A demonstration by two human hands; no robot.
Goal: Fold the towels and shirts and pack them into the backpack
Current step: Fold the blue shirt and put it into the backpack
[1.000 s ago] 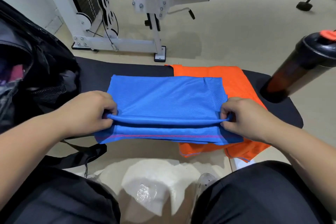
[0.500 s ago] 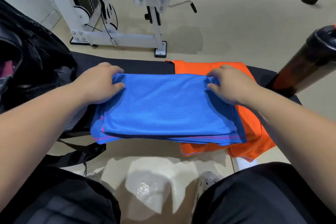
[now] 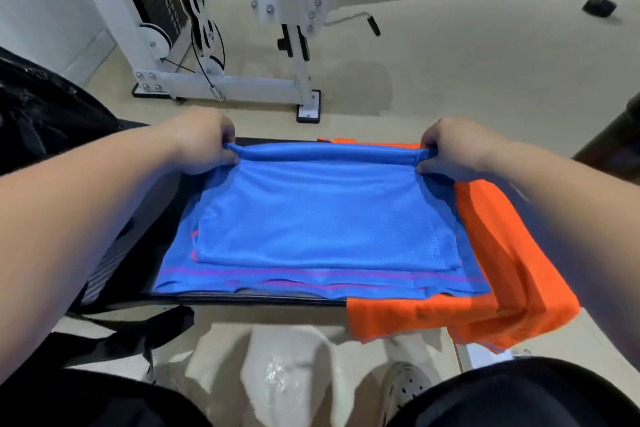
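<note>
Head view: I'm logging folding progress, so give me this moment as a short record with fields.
surface: black bench
top item: blue shirt, partly folded, lying over the orange shirt
left hand: pinches the blue shirt's far edge, left end
right hand: pinches the same edge, right end
backpack: black, at the left, beside the bench

a gym — weight machine (image 3: 221, 45), padded bench (image 3: 145, 218)

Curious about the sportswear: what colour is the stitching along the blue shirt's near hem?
Pink stitching on the blue shirt, clearest in the head view.
</note>
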